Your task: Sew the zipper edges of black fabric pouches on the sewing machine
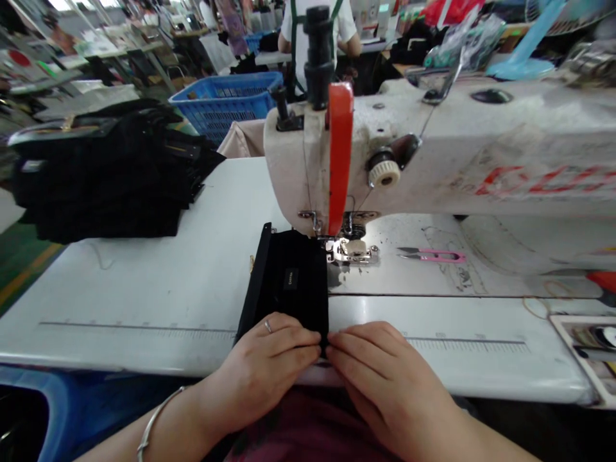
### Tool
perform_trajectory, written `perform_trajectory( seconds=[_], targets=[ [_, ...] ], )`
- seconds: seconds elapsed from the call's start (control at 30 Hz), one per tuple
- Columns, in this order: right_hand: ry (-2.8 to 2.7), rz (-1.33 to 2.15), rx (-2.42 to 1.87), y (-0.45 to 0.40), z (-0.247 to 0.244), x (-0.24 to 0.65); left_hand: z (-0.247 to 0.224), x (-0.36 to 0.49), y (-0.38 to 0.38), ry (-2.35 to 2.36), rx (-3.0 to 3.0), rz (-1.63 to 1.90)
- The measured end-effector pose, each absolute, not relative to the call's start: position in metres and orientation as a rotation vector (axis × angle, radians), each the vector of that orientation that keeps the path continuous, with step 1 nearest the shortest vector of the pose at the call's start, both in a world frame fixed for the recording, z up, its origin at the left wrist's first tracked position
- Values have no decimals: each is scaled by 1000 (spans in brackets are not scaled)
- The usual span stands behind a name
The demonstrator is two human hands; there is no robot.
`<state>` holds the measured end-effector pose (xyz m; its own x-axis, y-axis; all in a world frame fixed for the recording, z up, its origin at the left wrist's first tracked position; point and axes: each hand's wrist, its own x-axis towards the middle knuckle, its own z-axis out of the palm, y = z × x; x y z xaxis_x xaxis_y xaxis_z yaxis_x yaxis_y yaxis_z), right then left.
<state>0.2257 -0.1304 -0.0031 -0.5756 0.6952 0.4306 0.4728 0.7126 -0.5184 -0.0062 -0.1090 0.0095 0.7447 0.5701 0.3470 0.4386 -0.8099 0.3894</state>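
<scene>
Holding a black fabric piece [287,280] at its near edge, the left hand [262,367] and right hand [386,381] are meeting over the same corner. Both sets of fingers are curling down and lying close together, though the thumbs are hidden, so whether they are truly pinching the piece cannot be told. A metal ring [268,326] and a thin bangle [154,420] are showing on the left side. The piece is looking soft, light and limp, with a smooth, stiffer dark strip [255,282] running along its left side; its near edge is offering the surest hold. A small label [290,278] is sitting at its centre.

Beyond the grip, the piece is lying on the white table [144,301], its far end reaching the presser foot [353,251] of the sewing machine [409,135]. Pink-handled snips [432,256] are lying ahead and right of the grip. Farther from the grip, a stack of black pieces [99,186] is piling up at the left, a blue basket [226,106] is standing behind it, and a co-worker [317,32] is sitting beyond.
</scene>
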Motion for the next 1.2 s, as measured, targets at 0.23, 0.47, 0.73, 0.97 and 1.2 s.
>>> perform_trajectory(
  seconds=[0.23, 0.47, 0.73, 0.97, 1.2],
  targets=[
    [-2402, 411, -880, -115, 3, 228, 12, -7, -93, 723, 2732, 657],
    [-2493, 375, -906, -99, 3, 232, 10, -7, -72, 721, 2797, 533],
    [-2579, 343, -956, -76, 7, 227, 13, -5, -44, 686, 2860, 544],
    [-2585, 198, -1002, -59, 6, 224, 7, -2, -20, 733, 2933, 599],
    [-2491, 98, -1045, -49, 0, 220, 5, 0, 0, 782, 2957, 647]
  ],
)
